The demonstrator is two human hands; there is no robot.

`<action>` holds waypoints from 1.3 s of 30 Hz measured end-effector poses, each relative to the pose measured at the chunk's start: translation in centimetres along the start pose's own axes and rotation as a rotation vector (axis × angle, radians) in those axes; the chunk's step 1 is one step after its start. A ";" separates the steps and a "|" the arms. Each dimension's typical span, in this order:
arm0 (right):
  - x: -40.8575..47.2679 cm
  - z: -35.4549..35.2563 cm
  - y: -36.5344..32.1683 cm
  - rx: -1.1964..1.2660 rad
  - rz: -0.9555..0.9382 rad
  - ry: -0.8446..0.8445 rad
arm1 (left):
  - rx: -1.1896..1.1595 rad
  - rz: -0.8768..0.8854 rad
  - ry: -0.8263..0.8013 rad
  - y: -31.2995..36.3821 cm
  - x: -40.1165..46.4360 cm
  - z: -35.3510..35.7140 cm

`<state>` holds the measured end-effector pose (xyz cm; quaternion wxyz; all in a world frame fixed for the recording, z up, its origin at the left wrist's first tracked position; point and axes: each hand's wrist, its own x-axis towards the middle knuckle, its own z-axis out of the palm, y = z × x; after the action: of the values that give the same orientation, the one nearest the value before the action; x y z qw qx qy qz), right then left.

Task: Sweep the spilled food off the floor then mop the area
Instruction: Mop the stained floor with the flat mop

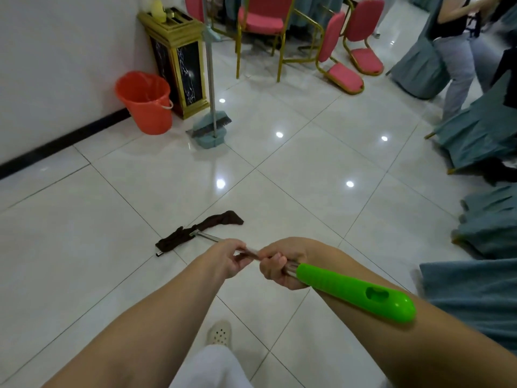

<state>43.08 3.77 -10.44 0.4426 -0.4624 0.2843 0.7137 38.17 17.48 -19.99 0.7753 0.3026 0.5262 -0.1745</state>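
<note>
Mopping is judged under way: the mop (200, 232) lies on the floor (293, 169).
Its handle (354, 292) is gripped by the right hand (282, 266) and, seemingly, the left hand (232, 257); a steady push is needed next.

You stand on a glossy white tiled floor (293, 197). On it rest the dark mop head (195, 233), an orange bucket (147, 103), a broom in its dustpan (211, 130), and pink chairs (344, 77).

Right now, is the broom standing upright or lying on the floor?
Upright: the broom stands in its dustpan beside the gold bin.
</note>
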 end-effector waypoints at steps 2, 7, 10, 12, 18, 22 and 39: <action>0.3 1.1 -1.7 0.057 -0.036 0.012 | 0.008 0.003 0.010 2.0 0.9 -0.4; 1.4 3.5 -4.7 0.079 -0.099 0.071 | 0.006 -0.010 0.020 5.5 2.1 -1.6; 2.5 4.2 -5.8 0.121 -0.108 0.057 | -0.004 0.011 0.040 7.0 2.6 -2.2; 3.4 4.8 -6.1 0.147 -0.098 0.047 | -0.028 0.021 0.067 7.7 2.8 -2.7; 5.7 7.1 -5.1 0.134 -0.104 0.070 | -0.065 0.005 0.117 7.7 2.8 -4.9; 5.4 7.6 -4.1 0.161 -0.110 0.058 | -0.058 0.006 0.139 6.5 1.9 -5.3; -1.5 1.0 12.7 0.194 -0.167 0.076 | -0.086 0.014 0.061 -12.6 -4.6 -2.3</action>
<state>31.62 -1.62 -8.75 0.5322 -0.4662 0.3287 0.6256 27.36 9.27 -19.99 0.7722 0.2779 0.5546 -0.1372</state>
